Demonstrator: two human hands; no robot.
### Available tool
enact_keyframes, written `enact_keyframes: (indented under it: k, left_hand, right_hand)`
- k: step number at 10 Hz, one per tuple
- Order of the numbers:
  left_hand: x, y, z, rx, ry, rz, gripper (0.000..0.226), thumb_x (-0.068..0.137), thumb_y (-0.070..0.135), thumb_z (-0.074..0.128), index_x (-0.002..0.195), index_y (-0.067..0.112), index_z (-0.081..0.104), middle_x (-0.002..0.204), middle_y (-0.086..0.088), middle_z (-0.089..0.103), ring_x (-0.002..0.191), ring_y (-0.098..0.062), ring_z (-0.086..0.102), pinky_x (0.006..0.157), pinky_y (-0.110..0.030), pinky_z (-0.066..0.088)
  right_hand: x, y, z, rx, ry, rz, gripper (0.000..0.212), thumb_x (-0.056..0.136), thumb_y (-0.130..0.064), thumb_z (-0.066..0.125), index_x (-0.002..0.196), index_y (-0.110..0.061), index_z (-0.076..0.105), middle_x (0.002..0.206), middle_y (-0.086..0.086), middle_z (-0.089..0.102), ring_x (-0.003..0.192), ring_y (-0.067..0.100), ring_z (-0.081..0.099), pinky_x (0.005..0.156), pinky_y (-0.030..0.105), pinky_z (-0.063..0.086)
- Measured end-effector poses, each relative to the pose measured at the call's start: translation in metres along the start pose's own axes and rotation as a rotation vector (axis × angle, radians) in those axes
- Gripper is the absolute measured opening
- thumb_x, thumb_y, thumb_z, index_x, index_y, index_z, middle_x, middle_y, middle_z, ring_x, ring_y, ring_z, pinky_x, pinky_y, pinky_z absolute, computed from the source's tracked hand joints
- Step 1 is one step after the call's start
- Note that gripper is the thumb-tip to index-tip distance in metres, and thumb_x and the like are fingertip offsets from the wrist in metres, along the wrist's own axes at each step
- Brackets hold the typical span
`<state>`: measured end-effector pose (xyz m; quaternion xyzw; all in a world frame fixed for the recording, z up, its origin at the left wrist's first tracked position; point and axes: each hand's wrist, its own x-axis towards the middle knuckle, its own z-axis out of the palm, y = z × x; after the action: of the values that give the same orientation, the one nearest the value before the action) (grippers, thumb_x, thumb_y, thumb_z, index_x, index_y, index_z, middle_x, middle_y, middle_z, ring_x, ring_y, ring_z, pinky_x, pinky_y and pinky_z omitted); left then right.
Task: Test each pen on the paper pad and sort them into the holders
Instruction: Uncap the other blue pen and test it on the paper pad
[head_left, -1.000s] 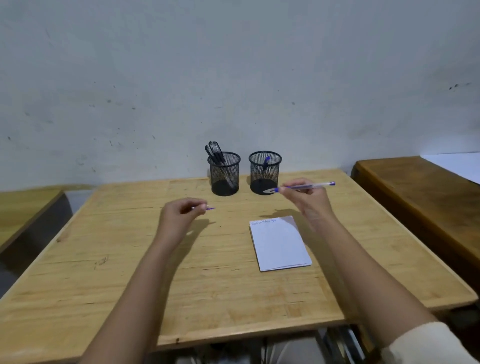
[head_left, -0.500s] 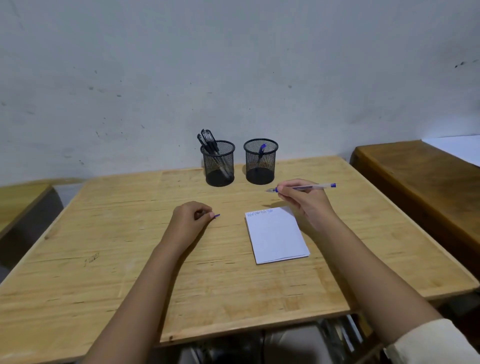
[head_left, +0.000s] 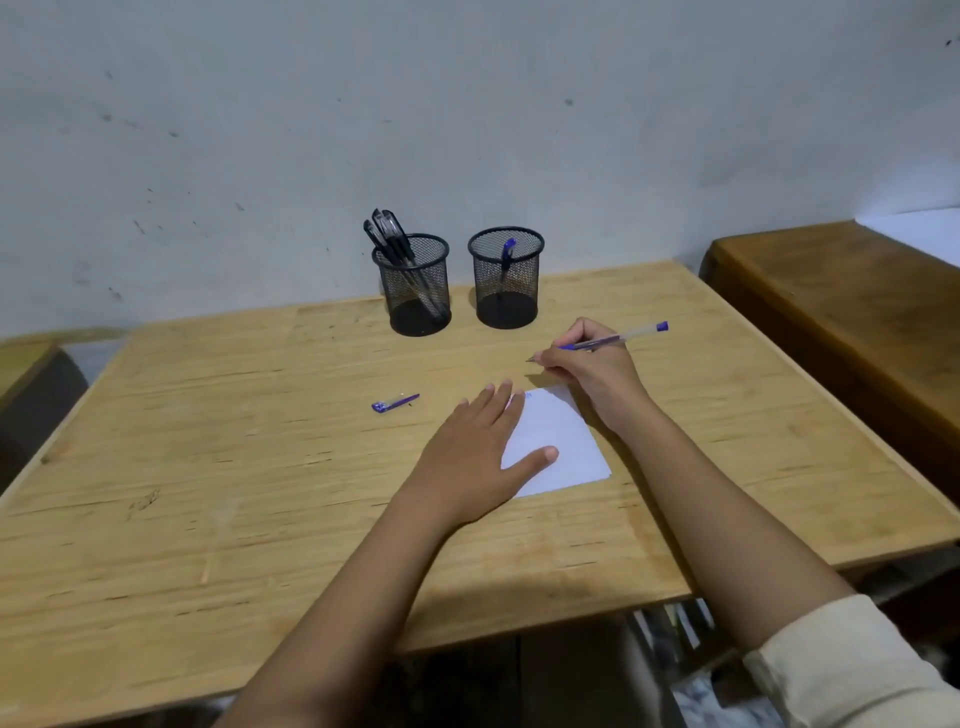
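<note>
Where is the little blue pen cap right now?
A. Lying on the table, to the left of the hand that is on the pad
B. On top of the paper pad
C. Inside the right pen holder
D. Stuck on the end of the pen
A: the pen cap lies loose on the bare wooden table, apart from the left hand, which rests flat on the paper pad.
</note>
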<state>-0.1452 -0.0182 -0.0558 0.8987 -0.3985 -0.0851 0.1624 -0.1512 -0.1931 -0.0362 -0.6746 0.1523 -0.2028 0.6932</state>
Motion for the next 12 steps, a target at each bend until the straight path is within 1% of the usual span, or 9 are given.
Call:
enact_keyframes:
  k: [1, 2, 3, 4, 5, 6, 9, 10, 12]
  left_hand:
    - [0.001, 0.000, 0.001, 0.043, -0.010, -0.004, 0.074, 0.091, 0.063, 0.025, 0.150, 0.025, 0.000, 0.159, 0.009, -0.009, 0.145, -0.008, -0.011, 0.116, -0.029, -0.006]
    - [0.002, 0.000, 0.003, 0.054, -0.017, -0.013, 0.075, 0.091, 0.064, 0.023, 0.150, 0.026, -0.001, 0.159, 0.009, -0.010, 0.145, -0.008, -0.013, 0.117, -0.029, -0.007]
    - [0.002, -0.001, 0.003, 0.054, -0.024, -0.019, 0.074, 0.091, 0.064, 0.023, 0.150, 0.026, -0.001, 0.158, 0.009, -0.010, 0.145, -0.009, -0.013, 0.118, -0.030, -0.006]
    - [0.002, -0.001, 0.004, 0.060, -0.017, -0.017, 0.074, 0.091, 0.064, 0.022, 0.150, 0.026, -0.001, 0.159, 0.009, -0.010, 0.145, -0.009, -0.013, 0.118, -0.031, -0.006]
    - [0.003, -0.001, 0.004, 0.057, -0.023, -0.024, 0.074, 0.091, 0.064, 0.022, 0.150, 0.026, 0.000, 0.159, 0.009, -0.009, 0.145, -0.010, -0.013, 0.118, -0.031, -0.005]
    - [0.003, -0.001, 0.005, 0.061, -0.022, -0.027, 0.074, 0.091, 0.064, 0.022, 0.150, 0.026, 0.000, 0.159, 0.009, -0.008, 0.145, -0.009, -0.012, 0.118, -0.031, -0.005]
    - [0.002, 0.000, 0.004, 0.052, -0.029, -0.030, 0.074, 0.091, 0.064, 0.022, 0.150, 0.025, 0.001, 0.159, 0.008, -0.008, 0.146, -0.010, -0.012, 0.119, -0.033, -0.004]
    - [0.003, 0.000, 0.004, 0.053, -0.029, -0.027, 0.074, 0.091, 0.064, 0.022, 0.151, 0.025, 0.001, 0.159, 0.008, -0.007, 0.146, -0.010, -0.012, 0.118, -0.032, -0.005]
    - [0.002, 0.000, 0.004, 0.046, -0.028, -0.029, 0.074, 0.091, 0.064, 0.022, 0.151, 0.025, 0.001, 0.159, 0.008, -0.007, 0.146, -0.010, -0.011, 0.119, -0.033, -0.004]
  right_hand:
    - [-0.001, 0.004, 0.002, -0.037, -0.029, -0.017, 0.035, 0.070, 0.010, 0.068, 0.058, -0.010, 0.042, 0.051, 0.004, 0.049, 0.042, 0.010, 0.048, 0.046, 0.019, 0.042]
    - [0.003, 0.008, 0.007, -0.090, 0.007, -0.022, 0.039, 0.065, 0.011, 0.063, 0.052, -0.012, 0.034, 0.046, 0.003, 0.035, 0.038, 0.010, 0.034, 0.041, 0.020, 0.031]
    - [0.005, 0.010, 0.012, -0.157, 0.001, -0.044, 0.037, 0.056, 0.003, 0.060, 0.048, -0.017, 0.030, 0.047, 0.001, 0.029, 0.043, 0.013, 0.028, 0.046, 0.022, 0.028]
    - [0.006, 0.012, 0.012, -0.201, 0.000, -0.045, 0.035, 0.053, 0.000, 0.058, 0.048, -0.017, 0.028, 0.050, 0.006, 0.027, 0.045, 0.015, 0.027, 0.047, 0.022, 0.028]
    - [0.006, 0.012, 0.012, -0.249, -0.020, -0.051, 0.029, 0.061, 0.005, 0.060, 0.055, -0.009, 0.035, 0.057, 0.010, 0.031, 0.048, 0.016, 0.031, 0.047, 0.021, 0.031]
    - [0.005, 0.014, 0.013, -0.267, -0.034, -0.054, 0.031, 0.065, 0.003, 0.062, 0.056, -0.011, 0.036, 0.060, 0.011, 0.034, 0.050, 0.016, 0.034, 0.047, 0.021, 0.034]
    - [0.006, 0.017, 0.013, -0.276, -0.012, -0.075, 0.028, 0.065, 0.005, 0.061, 0.058, -0.009, 0.038, 0.059, 0.009, 0.029, 0.051, 0.016, 0.030, 0.050, 0.023, 0.029]
    - [0.006, 0.017, 0.013, -0.285, -0.017, -0.070, 0.029, 0.062, 0.006, 0.060, 0.056, -0.009, 0.035, 0.056, 0.005, 0.024, 0.052, 0.016, 0.027, 0.050, 0.023, 0.027]
    - [0.007, 0.017, 0.013, -0.313, -0.001, -0.084, 0.035, 0.063, 0.005, 0.060, 0.054, -0.012, 0.031, 0.058, 0.005, 0.025, 0.056, 0.018, 0.027, 0.052, 0.024, 0.027]
